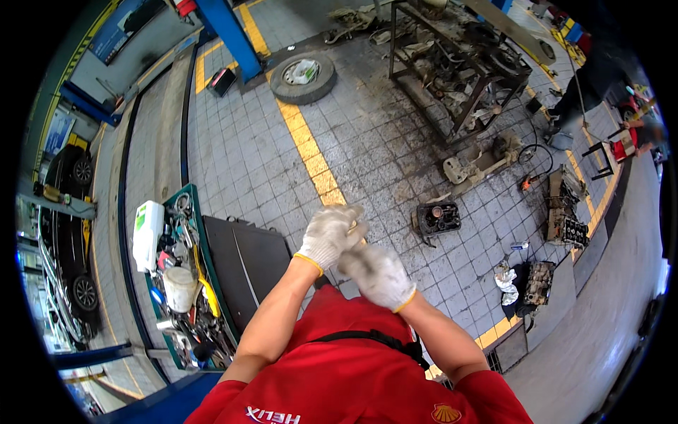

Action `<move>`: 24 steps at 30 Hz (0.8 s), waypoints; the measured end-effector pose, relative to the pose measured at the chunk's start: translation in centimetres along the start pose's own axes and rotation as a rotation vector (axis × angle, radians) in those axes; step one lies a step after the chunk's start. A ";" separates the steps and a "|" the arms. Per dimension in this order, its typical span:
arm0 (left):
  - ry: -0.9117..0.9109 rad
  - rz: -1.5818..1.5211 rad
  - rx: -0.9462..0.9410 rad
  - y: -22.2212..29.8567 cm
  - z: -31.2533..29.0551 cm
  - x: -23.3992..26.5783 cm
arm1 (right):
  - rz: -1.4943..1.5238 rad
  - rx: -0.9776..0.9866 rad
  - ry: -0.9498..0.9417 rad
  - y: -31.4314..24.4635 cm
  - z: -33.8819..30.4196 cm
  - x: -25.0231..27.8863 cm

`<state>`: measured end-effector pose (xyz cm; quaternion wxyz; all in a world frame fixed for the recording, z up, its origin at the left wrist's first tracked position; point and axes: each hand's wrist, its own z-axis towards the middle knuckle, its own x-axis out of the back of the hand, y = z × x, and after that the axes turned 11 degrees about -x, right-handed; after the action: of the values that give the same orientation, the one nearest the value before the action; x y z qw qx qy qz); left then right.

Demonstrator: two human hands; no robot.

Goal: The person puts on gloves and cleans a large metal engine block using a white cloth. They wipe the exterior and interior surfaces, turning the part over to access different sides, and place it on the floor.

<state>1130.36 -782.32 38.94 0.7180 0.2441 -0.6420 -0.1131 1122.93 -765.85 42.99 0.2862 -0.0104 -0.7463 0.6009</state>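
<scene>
Both my hands wear off-white knit gloves with yellow cuffs, close together in front of my body above the tiled floor. My left hand (330, 234) has its fingers curled inward; whatever they hold, if anything, is hidden. A small yellowish patch shows in a gap between its fingers. Just below and to the right, my right hand (379, 275) points toward the left one, its fingers smeared by motion. Whether the gloves touch, I cannot tell. The nearest thing on the floor is a black engine part like an oil pan (438, 218), right of my hands.
At left stands a tool cart (233, 261) with a green tray (192, 194) of tools and bottles. A wheel (304, 79) lies ahead near a blue post (229, 35). A metal frame (452, 131) of parts stands far right. Engine blocks (565, 212) lie right. People are beyond.
</scene>
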 end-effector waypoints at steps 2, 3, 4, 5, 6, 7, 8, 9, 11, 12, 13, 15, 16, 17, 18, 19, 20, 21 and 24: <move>-0.335 0.058 -0.064 1.8 0.0 -0.7 | 0.126 0.247 0.238 0.8 0.8 0.5; -0.401 0.082 -0.075 2.9 -0.2 -1.2 | 0.054 0.292 0.190 1.1 1.2 0.4; -0.436 0.104 -0.087 4.0 -0.6 -1.8 | -0.003 0.359 0.180 1.4 1.4 0.1; -0.461 0.113 -0.085 5.0 -1.0 -2.4 | -0.094 0.370 0.136 1.5 1.5 -0.4; -0.467 0.112 -0.089 5.9 -1.4 -2.9 | -0.089 0.358 0.004 1.7 1.4 -1.0; -0.466 0.107 -0.089 6.7 -1.9 -3.5 | -0.138 0.392 0.031 1.8 1.0 -1.5; -0.462 0.105 -0.094 7.3 -2.3 -4.1 | -0.209 0.396 0.052 1.8 0.4 -2.1; -0.450 0.099 -0.098 8.0 -2.7 -4.7 | -0.296 0.424 0.069 1.9 -0.4 -2.5; -0.413 0.093 -0.118 9.4 -3.4 -5.6 | -0.307 0.355 0.006 1.8 -2.1 -3.2; -0.363 0.090 -0.129 10.1 -3.6 -6.1 | -0.358 0.300 -0.020 1.8 -2.9 -3.5; -0.307 0.082 -0.129 10.8 -3.9 -6.4 | -0.259 0.319 0.034 1.8 -3.6 -3.9; -0.198 0.034 -0.126 12.0 -4.7 -7.2 | -0.149 0.306 0.146 2.2 -4.9 -4.7; -0.204 0.001 -0.110 12.3 -5.2 -7.6 | -0.169 0.233 0.155 2.7 -5.5 -5.2; -0.199 -0.018 -0.105 12.4 -5.9 -8.0 | -0.246 0.239 0.139 3.3 -6.1 -5.6; -0.281 -0.002 -0.022 12.1 -6.7 -8.6 | -0.301 0.278 0.154 4.2 -6.6 -6.0; -0.320 -0.002 0.022 11.6 -7.7 -9.4 | -0.358 0.315 0.166 5.1 -7.2 -6.1; -0.311 0.017 0.032 10.9 -9.0 -10.3 | -0.486 0.374 0.074 6.2 -7.8 -6.1; -0.303 0.034 0.046 10.2 -10.5 -11.2 | -0.397 0.294 0.171 7.4 -8.5 -5.8; -0.080 -0.117 0.235 9.4 -16.4 -14.0 | -0.193 -0.123 0.239 12.2 -11.8 -3.5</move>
<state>1142.85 -764.26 30.53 0.6506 0.3588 -0.6635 -0.0882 1127.08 -753.28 31.88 0.4280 -0.0275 -0.7398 0.5185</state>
